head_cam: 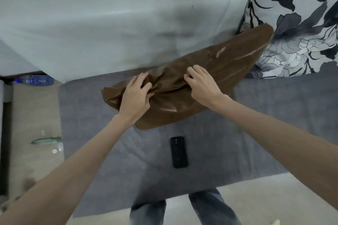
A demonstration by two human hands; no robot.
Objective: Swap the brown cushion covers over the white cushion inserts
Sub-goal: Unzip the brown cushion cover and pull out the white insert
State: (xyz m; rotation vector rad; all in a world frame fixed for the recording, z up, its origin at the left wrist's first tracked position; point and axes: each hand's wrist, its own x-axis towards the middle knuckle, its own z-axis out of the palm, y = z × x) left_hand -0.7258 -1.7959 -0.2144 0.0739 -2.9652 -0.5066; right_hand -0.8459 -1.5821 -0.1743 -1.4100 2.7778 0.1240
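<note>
Gripping the brown cushion cover (192, 82): left hand (134, 97), right hand (203, 86).

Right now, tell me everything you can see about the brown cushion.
The brown cushion has a glossy, leather-like cover, creased and bunched where the left hand and right hand grip it. It lies tilted on the grey sofa seat, far corner near the floral cushion. No white insert shows.

Glossy brown cushion cover (192, 78); grey sofa seat (274, 115); black-grey floral pillow (300, 29); black phone (179, 152).
</note>
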